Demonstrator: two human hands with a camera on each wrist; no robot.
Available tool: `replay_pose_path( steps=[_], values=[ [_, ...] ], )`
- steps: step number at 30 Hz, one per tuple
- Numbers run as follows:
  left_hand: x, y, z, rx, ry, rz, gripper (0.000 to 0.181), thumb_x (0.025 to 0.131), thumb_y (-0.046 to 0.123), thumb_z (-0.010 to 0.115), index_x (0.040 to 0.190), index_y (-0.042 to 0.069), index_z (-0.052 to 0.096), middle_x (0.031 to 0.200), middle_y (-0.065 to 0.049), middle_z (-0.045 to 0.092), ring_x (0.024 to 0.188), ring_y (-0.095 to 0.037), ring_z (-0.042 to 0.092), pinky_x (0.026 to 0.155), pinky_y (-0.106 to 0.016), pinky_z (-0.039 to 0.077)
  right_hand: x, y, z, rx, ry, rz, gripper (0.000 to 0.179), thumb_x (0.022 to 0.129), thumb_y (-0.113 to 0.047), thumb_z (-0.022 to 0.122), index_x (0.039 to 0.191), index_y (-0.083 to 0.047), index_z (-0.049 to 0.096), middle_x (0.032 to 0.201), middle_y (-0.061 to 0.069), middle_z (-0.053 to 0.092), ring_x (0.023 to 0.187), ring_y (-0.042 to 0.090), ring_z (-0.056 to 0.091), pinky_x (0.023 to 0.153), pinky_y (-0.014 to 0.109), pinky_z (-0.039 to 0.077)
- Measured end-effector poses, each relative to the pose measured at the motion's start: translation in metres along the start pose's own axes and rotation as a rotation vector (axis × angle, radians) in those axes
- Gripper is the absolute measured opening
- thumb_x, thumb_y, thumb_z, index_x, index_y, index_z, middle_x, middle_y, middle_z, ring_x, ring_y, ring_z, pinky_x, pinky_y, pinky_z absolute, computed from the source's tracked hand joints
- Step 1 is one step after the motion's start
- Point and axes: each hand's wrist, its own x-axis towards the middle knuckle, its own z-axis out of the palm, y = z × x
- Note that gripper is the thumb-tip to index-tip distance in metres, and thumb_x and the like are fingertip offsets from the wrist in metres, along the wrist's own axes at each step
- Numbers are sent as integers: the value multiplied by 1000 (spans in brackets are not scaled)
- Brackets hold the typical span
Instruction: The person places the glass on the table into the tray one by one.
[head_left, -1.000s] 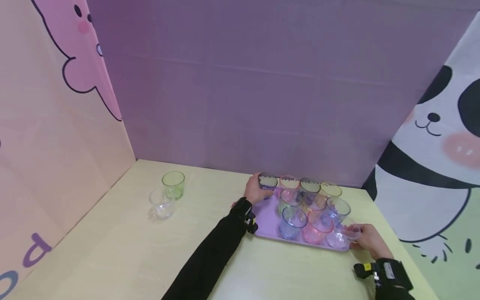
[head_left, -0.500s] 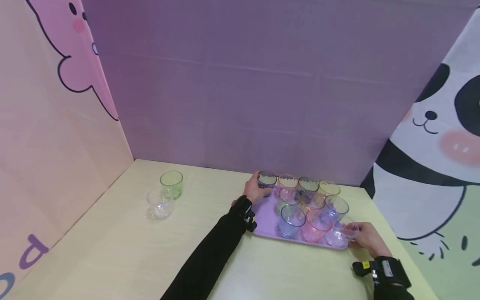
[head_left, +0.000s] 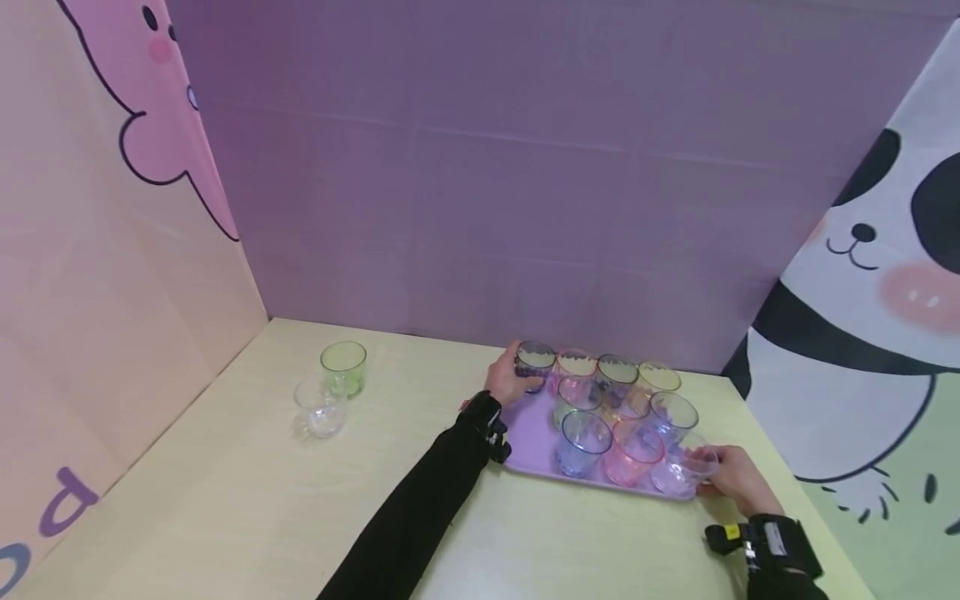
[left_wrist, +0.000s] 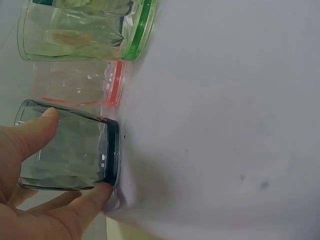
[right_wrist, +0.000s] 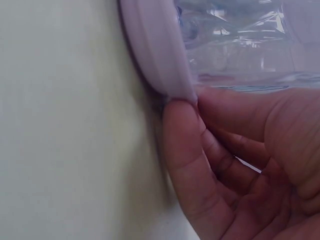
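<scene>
A purple tray (head_left: 528, 437) lies on the table, its right side crowded with tinted clear cups. At its back left corner my left hand (head_left: 508, 377) grips a dark grey cup (left_wrist: 70, 145), thumb on one side and fingers on the other, low near the base. My right hand (head_left: 738, 479) pinches the tray's rim at the front right corner, the thumb close to a clear cup (head_left: 675, 475). A blue cup (head_left: 579, 454) and a pink cup (head_left: 630, 458) stand along the front edge. Beside the dark cup, the left wrist view shows a red-based cup (left_wrist: 75, 82) and a green cup (left_wrist: 80, 37).
Off the tray, a green cup (head_left: 345, 367) and a clear cup (head_left: 322, 412) stand on the left part of the pale table (head_left: 262, 500). A purple backdrop (head_left: 450, 208) rises behind the tray. Printed panels flank the table on both sides.
The head view has shifted very slightly. Both hands keep their places on the dark cup and the tray rim, and the cups stand where they were.
</scene>
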Motion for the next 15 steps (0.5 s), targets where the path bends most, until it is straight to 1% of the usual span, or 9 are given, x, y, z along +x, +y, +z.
replay_pose_path(
  steps=[6,10,15],
  values=[
    [-1,1,-1,1,-4,12,84,68,16,77,138,15,32,130,-15,48,117,-30,47,97,-39,39,0,0,0,1,6,0,43,78,-25,67,106,6,58,99,18,61,70,15,57,61,31,53],
    [-2,2,-4,14,-16,19,86,64,12,79,137,16,32,128,-15,50,116,-30,47,96,-39,39,-2,-1,0,9,9,10,42,77,-24,68,105,6,59,99,18,61,70,15,57,61,31,53],
    [-3,6,-11,4,-49,1,94,62,8,79,139,13,27,130,-17,47,118,-30,45,98,-39,38,-2,-1,-1,7,13,11,37,78,-21,67,103,6,59,101,21,60,70,15,57,61,32,53]
  ],
)
